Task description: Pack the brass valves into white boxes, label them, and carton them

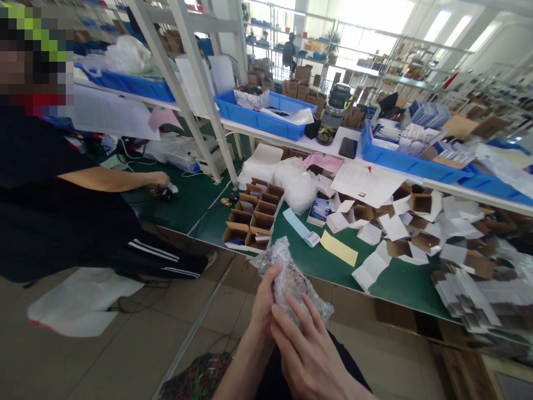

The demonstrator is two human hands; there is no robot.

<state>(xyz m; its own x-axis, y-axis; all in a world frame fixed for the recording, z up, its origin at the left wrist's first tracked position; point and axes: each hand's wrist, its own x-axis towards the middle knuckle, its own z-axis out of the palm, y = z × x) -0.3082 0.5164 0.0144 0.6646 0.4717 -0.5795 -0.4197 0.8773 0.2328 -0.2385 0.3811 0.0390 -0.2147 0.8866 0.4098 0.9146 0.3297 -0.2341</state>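
Observation:
A bubble-wrapped package (291,278) is between my two hands, just off the front edge of the green worktable (310,261). My left hand (263,303) grips it from the left, thumb along its side. My right hand (306,339) rests its fingers over the lower part of the wrap, pressing on it. What lies inside the wrap cannot be made out. Beyond the package, on the table, are a blue paper strip (297,223), a yellow slip (339,249) and a divided carton (255,214) with flat items in some compartments.
Opened white boxes (391,228) crowd the right side, with stacked flat cartons (464,300) at the edge. Blue trays (266,119) line the shelf above. At left, a co-worker's hand (160,179) touches a small dark item. A plastic bag (85,303) lies on the floor.

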